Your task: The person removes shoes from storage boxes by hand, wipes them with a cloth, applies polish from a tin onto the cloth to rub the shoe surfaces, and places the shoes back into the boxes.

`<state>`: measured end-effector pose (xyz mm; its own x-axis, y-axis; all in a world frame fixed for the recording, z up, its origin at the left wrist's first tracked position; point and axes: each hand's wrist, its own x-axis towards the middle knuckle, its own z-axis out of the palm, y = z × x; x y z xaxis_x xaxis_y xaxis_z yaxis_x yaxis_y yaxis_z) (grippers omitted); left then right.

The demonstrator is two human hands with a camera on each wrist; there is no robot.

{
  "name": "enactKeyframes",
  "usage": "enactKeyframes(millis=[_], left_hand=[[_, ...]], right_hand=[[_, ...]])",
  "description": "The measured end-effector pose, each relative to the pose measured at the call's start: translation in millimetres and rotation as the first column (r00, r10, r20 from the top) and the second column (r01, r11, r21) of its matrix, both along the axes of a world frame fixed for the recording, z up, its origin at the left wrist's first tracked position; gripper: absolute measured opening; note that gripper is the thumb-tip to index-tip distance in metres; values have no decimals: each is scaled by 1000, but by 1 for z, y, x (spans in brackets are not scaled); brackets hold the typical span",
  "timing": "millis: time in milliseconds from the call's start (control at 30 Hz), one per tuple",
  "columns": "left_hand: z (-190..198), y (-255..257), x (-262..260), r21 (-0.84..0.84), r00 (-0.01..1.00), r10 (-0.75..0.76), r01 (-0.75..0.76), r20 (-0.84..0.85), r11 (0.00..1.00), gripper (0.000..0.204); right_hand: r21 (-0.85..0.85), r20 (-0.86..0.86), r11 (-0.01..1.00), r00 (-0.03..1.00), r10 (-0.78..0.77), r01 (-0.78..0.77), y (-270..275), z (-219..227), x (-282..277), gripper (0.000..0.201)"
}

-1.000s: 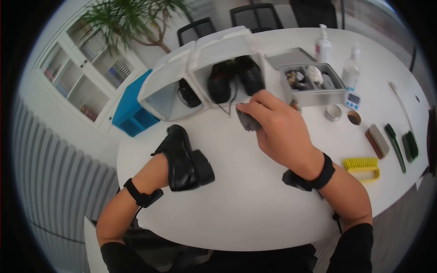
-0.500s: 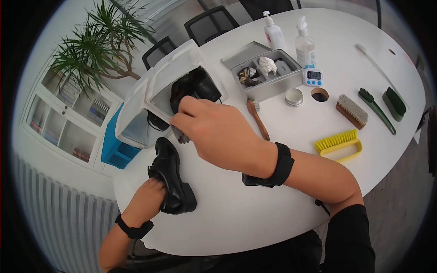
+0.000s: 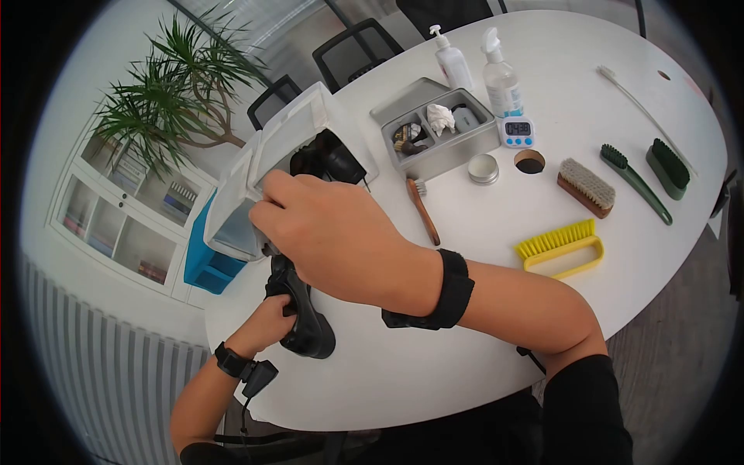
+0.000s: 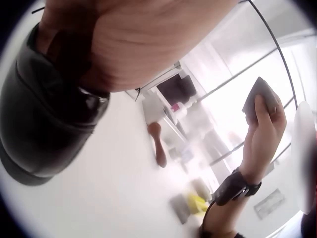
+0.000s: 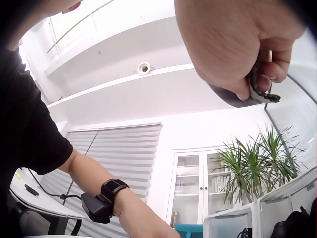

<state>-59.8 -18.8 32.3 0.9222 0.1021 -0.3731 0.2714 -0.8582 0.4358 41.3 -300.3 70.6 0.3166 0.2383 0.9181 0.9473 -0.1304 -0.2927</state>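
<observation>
In the head view my left hand (image 3: 267,324) holds a black leather shoe (image 3: 316,335), its fingers in the shoe's opening. The left wrist view shows the shoe (image 4: 44,119) close up, beside the left hand (image 4: 143,39). My right hand (image 3: 349,236) is above the shoe's toe end and covers part of it. A folded dark grey cloth (image 4: 259,94) is pinched in the right hand (image 4: 262,141), raised clear of the shoe. The right wrist view also shows the cloth (image 5: 230,96) under curled fingers.
White shoe boxes (image 3: 322,108), one with black shoes (image 3: 333,159), stand beyond my right hand. A metal tin (image 3: 457,151), a small wooden brush (image 3: 423,213), a yellow brush (image 3: 562,248), other brushes, bottles and a timer (image 3: 518,132) are to the right.
The head view has swung right. My right hand has moved left with the cloth, from near the boxes to over the shoe. The shoe has been turned in my left hand.
</observation>
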Motion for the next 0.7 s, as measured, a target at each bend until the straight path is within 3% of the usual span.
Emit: enactKeyframes(millis=[33,167,300,367,433,567,700], left_hand=[[-4,4,0,-75,998,31,-27,50,997,39],[8,12,3,9,998,60,-60,18,998,45],[26,33,10,14,985,34,-37,168,999,52],[38,33,11,43,976,51,-61,211,997,55],[53,16,10,294,951,-30,-65,307,954,57],[58,32,25,375,927,-103,-43,360,926,55],[60,45,53,319,960,25,-117,279,940,48]], right_hand=[[19,3,1000,1000,11,-11,-2,2,-1,20],[49,-3,998,1000,30,-30,-8,7,-2,19],[74,-16,996,999,50,-48,-13,14,2,22],[129,37,990,997,-64,59,-15,15,6,16],[136,41,990,999,-28,23,-17,16,12,16],[152,30,988,999,-32,27,-20,17,17,18],[87,-12,995,999,-49,50,-20,16,17,17]])
